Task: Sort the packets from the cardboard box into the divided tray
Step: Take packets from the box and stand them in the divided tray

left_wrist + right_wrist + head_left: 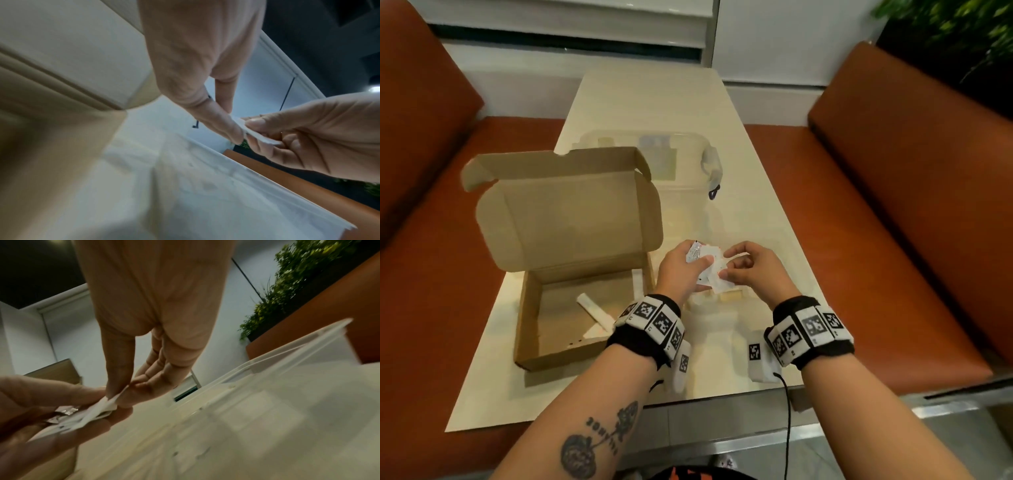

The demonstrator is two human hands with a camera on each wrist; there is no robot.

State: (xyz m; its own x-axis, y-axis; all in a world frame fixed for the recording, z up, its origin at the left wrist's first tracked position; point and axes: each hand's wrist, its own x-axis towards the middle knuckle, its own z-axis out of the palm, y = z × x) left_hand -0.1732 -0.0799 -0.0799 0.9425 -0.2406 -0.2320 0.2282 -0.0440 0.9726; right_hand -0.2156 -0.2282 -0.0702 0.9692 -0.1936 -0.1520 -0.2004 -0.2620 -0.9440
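Left hand (681, 270) grips a fanned bunch of packets (709, 265) above the divided tray (688, 192); right hand (753, 270) pinches one packet's edge; light, thin, floppy, likely slippery, so best pinched at a corner; cardboard box (530, 308) alongside holds more; tray clear, compartments hard to make out.

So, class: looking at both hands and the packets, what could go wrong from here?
1. The left hand holds a loose stack of packets; as the right hand pinches one off, others may slip.
2. The divided tray is clear and faint, so a packet could land in the wrong compartment.
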